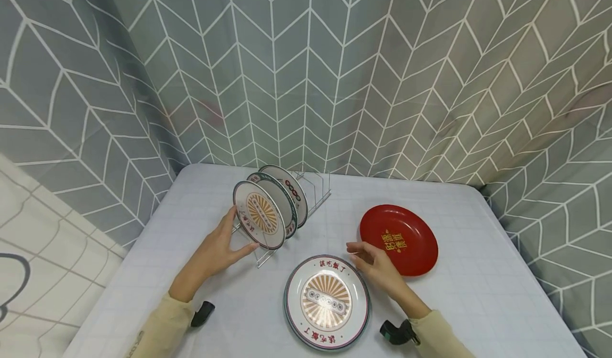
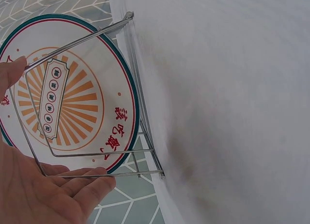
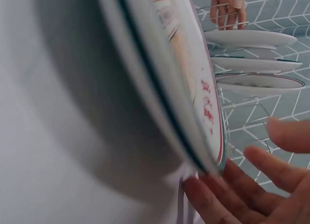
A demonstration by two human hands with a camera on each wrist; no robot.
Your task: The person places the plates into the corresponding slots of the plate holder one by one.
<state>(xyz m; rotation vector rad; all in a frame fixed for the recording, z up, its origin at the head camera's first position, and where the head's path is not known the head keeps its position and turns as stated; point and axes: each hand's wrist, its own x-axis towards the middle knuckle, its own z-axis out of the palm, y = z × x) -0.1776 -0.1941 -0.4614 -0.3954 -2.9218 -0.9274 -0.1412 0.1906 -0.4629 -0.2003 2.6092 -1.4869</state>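
Observation:
In the head view, three patterned plates stand on edge in a wire rack. The nearest plate has an orange sunburst on white. My left hand spreads its thumb and fingers about that plate's near side; in the left wrist view, the fingers lie beside its rim and the rack wires. A stack of plates, with a sunburst plate on top, lies flat on the table. My right hand is at the stack's right edge, fingers relaxed, fingertips close to the rim.
A red oval plate with gold characters lies behind and right of my right hand. A white cloth covers the table. Grey chevron curtains hang at the back and sides.

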